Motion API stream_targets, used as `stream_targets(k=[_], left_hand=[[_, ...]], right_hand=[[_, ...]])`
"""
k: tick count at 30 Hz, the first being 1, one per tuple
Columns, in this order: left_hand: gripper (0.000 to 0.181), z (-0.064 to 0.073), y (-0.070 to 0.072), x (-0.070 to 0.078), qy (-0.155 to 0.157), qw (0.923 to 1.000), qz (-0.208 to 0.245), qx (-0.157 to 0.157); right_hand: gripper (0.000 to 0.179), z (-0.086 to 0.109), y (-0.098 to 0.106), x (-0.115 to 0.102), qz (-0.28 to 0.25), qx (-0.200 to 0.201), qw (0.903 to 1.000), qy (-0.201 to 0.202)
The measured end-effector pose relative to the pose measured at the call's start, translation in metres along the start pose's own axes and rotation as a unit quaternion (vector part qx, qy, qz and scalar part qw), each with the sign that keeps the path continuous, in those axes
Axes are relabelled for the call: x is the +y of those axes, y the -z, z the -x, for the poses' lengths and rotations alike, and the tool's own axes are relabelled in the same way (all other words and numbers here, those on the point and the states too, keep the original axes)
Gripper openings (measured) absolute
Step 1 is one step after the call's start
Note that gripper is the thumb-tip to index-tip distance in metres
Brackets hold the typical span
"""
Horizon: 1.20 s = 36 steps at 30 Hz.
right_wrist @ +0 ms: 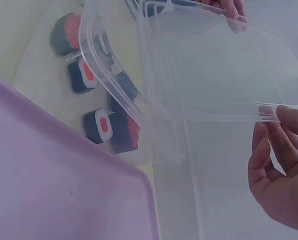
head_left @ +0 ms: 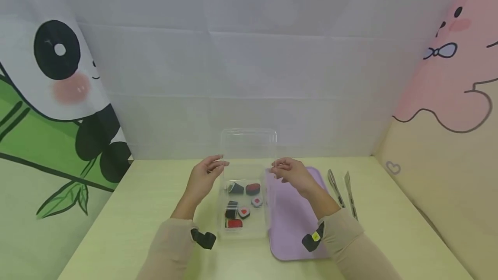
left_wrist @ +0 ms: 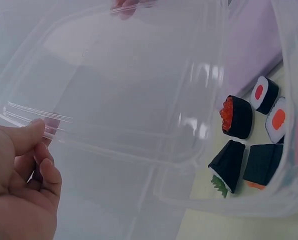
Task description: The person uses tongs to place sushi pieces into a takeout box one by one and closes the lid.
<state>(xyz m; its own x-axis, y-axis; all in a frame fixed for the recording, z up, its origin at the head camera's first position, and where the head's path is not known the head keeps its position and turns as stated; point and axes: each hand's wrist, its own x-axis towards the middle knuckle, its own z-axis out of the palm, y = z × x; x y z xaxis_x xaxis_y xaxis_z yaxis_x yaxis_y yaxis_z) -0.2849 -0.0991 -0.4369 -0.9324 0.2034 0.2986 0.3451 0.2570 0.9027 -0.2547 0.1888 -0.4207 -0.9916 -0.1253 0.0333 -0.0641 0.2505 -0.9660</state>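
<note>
A clear plastic lid [head_left: 249,139] stands tilted up at the back of a clear plastic box [head_left: 254,230]. My left hand [head_left: 201,179] pinches the lid's left edge between thumb and fingers, seen closely in the left wrist view. On the opposite edge my right hand [head_left: 296,177] pinches it the same way, thumb on one face and fingertips behind. Several sushi pieces lie in the box: a roe-topped roll [left_wrist: 236,117], small rolls with red centres [left_wrist: 264,95], a dark wrapped piece with a green leaf [left_wrist: 228,167], and a red-topped piece [head_left: 234,224].
A purple tray [head_left: 295,232] lies on the table right of the box, its left edge close beside it. Metal tongs [head_left: 350,193] rest beyond the tray's right side. A pale curtain [head_left: 249,64] hangs behind the table, with printed cartoon panels at both sides.
</note>
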Motion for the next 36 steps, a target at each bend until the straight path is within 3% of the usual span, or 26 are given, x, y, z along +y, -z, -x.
stream_targets(k=[5,12,16,21,24,27,30,33,36], left_hand=[[0.032,0.002,0.001,0.002,-0.023,0.9985,0.050,0.004],[0.022,0.008,0.008,0.001,-0.032,0.9892,0.131,-0.056],[0.027,0.011,0.010,0.001,-0.017,0.9833,0.156,-0.093],[0.037,0.014,0.009,0.001,0.008,0.9797,0.179,-0.089],[0.038,0.017,0.008,0.003,0.021,0.9827,0.170,-0.071],[0.038,0.024,0.002,0.003,0.042,0.9888,0.134,-0.051],[0.043,0.035,-0.009,0.002,0.066,0.9955,0.062,-0.028],[0.049,0.045,-0.023,-0.001,0.084,0.9965,0.002,-0.003],[0.051,0.051,-0.030,-0.005,0.100,0.9947,-0.020,0.018]], right_hand=[[0.016,0.000,0.007,-0.001,-0.045,-0.015,0.9984,0.032],[0.012,0.000,0.014,0.005,-0.107,-0.055,0.9919,0.040],[0.010,0.002,0.017,0.008,-0.168,-0.080,0.9818,0.037],[0.014,0.003,0.016,0.012,-0.246,-0.100,0.9638,0.029],[0.022,0.005,0.009,0.014,-0.249,-0.083,0.9646,0.029],[0.038,0.008,-0.007,0.017,-0.201,-0.037,0.9784,0.032],[0.047,0.012,-0.027,0.025,-0.147,0.019,0.9888,0.023],[0.050,0.015,-0.044,0.036,-0.143,0.069,0.9873,0.005],[0.052,0.018,-0.056,0.044,-0.148,0.098,0.9841,0.000]])
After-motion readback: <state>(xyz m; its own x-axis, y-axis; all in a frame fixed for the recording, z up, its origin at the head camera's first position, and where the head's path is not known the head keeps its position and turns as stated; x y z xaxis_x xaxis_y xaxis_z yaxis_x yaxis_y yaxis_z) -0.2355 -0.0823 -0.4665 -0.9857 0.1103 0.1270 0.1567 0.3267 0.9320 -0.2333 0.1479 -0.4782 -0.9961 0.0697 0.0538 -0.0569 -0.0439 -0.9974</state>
